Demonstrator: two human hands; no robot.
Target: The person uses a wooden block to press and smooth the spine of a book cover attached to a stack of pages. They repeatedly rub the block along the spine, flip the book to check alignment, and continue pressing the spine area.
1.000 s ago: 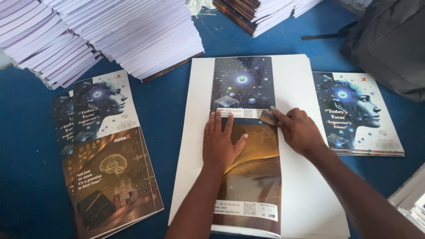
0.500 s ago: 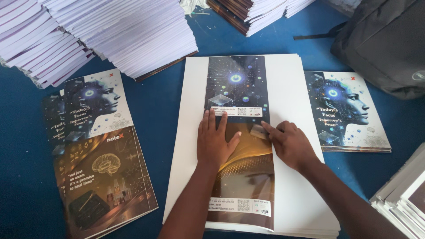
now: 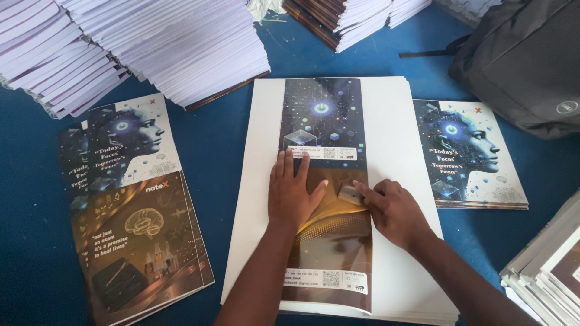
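- The left hand [image 3: 294,194] lies flat, fingers spread, on the printed cover strip [image 3: 326,187] in the middle of the frame, holding nothing, only pressing down where the dark starry panel meets the golden-brown one.
- The right hand [image 3: 391,211] has slid down and toward the lower right since a second ago; then it sat just beside the white label band, now it is lower on the golden part.
- Its fingertips pinch a small pale block [image 3: 350,194], pressed flat against the strip; I cannot tell what the block is made of.
- The strip lies lengthwise down the middle of a stack of white sheets [image 3: 399,139], reaching from the upper centre to the lower edge of the frame, and it has not shifted against them.
- To my eye, the stroke is smoothing the strip down, and the lower golden half has yet to be pressed.
- At the left, folded-open covers [image 3: 136,199] lie fanned on the blue table [image 3: 223,145]; at the right, a finished booklet [image 3: 468,154] lies just beside the white stack.
- Tall piles of white pages [image 3: 151,42] fill the upper left, and a dark backpack [image 3: 519,60] sits in the upper right.
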